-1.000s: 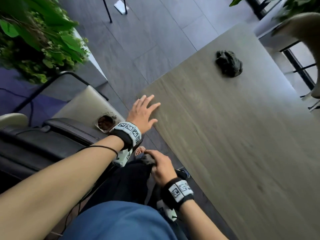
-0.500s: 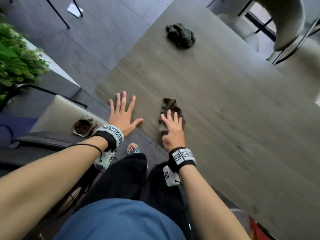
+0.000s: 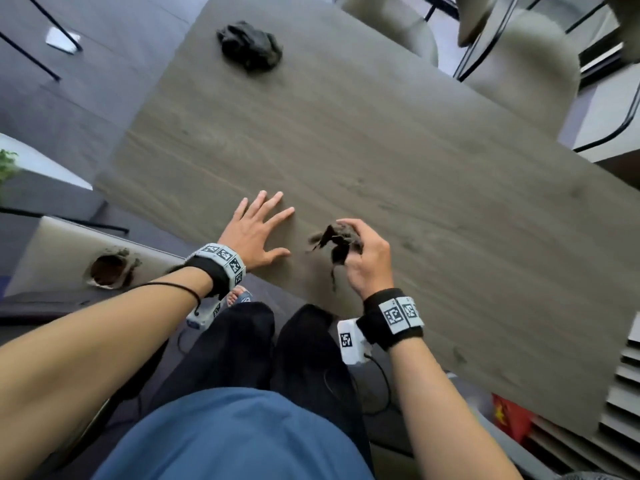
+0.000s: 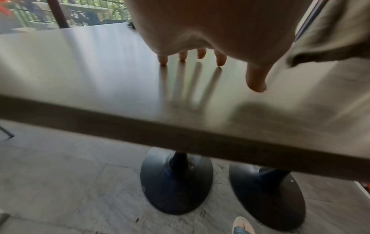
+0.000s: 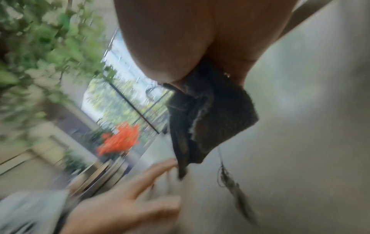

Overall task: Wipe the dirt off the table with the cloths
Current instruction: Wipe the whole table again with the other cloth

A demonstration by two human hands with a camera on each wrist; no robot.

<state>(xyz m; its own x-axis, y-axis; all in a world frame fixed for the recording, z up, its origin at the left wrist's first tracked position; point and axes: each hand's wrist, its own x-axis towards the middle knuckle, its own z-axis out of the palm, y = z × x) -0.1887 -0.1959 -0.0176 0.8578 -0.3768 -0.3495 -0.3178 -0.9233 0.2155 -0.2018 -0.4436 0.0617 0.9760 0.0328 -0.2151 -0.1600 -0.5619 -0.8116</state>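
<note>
My right hand [image 3: 360,251] grips a small dark cloth [image 3: 334,241] just above the grey wooden table [image 3: 381,150], near its front edge. In the right wrist view the cloth [image 5: 208,120] hangs crumpled from my curled fingers, a loose thread trailing below. My left hand [image 3: 258,230] lies flat on the table with fingers spread, just left of the cloth; its fingertips [image 4: 163,61] touch the tabletop [image 4: 80,66]. A second dark crumpled cloth [image 3: 249,45] lies at the far left end of the table. Faint smudges [image 3: 410,242] mark the wood right of my right hand.
A beige chair [image 3: 519,64] stands at the far side of the table. A seat with a torn hole [image 3: 109,270] is on my left. Two black pedestal bases [image 4: 176,182] stand under the table. A slatted panel [image 3: 623,393] is at the right edge.
My right hand brought the cloth up from below the table edge, pressed it flat on the table, and now has lifted it bunched in the fingers. My left hand stayed flat while my view swung.
</note>
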